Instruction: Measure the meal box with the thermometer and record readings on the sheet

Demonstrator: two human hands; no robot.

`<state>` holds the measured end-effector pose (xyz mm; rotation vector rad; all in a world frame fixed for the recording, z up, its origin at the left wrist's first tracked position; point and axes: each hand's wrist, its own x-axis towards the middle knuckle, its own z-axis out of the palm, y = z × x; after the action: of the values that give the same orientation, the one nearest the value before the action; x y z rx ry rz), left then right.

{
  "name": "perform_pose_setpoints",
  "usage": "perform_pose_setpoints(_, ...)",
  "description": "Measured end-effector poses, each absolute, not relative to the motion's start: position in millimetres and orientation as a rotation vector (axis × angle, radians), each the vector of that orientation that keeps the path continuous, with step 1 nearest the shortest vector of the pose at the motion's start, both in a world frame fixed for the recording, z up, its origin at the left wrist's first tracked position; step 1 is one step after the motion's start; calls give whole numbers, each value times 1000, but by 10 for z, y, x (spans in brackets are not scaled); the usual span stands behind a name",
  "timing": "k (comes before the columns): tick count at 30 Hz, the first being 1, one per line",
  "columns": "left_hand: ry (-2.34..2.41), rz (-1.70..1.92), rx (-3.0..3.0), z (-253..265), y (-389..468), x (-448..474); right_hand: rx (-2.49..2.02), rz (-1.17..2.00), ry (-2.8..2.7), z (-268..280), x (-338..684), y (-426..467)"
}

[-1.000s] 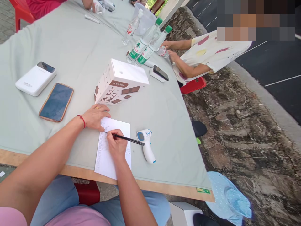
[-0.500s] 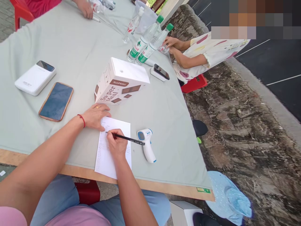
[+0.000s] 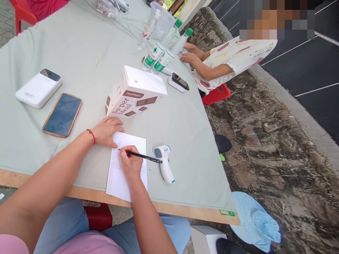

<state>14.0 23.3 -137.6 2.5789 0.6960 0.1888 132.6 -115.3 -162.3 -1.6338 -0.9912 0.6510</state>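
Note:
A black pen is pinched in my right hand, its tip touching a white sheet of paper near the upper left. Small print and marks run down the sheet's left side. My left hand lies flat with fingers spread, thumb on the paper's top left corner. Just beyond its fingertips stands a white "Super Meal" box. To the right of the sheet lies a white and blue infrared thermometer, close to the pen's back end.
A phone and a white power bank lie to the left. Water bottles, a clear plastic tub and a white device stand farther back. Across the right edge sits a person. The cloth-covered table has a wooden front edge.
My hands, pen and paper keep nearly the same places. The other person's hands at the right have shifted slightly, and the hand at the far upper left has left the spot where it lay.

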Motion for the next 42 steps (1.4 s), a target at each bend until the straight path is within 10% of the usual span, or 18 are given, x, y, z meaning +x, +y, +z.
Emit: perform_pose_setpoints(42,705,179,2574,-1363,235,133,-1648,594,-914,-1595,1333,-1159)
